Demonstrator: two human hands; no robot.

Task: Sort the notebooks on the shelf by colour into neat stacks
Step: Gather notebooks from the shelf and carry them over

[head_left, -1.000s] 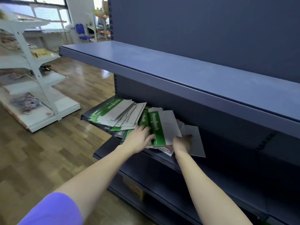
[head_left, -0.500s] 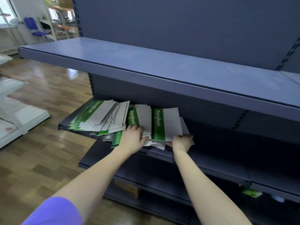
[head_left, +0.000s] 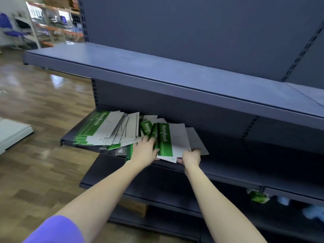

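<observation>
Notebooks (head_left: 122, 132) mid-sort, green batch being gathered.
My left hand (head_left: 144, 149) presses flat at 9 o'clock of top notebook (head_left: 172, 139); right hand (head_left: 192, 157) grips its near edge; next, square it up.

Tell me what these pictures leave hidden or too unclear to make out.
Head view only:
- Right hand fingers: tucked under the notebooks.
- Lower covers in the pile: buried by those above; one dark cover shows only partly.
- Green packet low on the right: blurred.
- Back room shelves: blurred, too small.
</observation>
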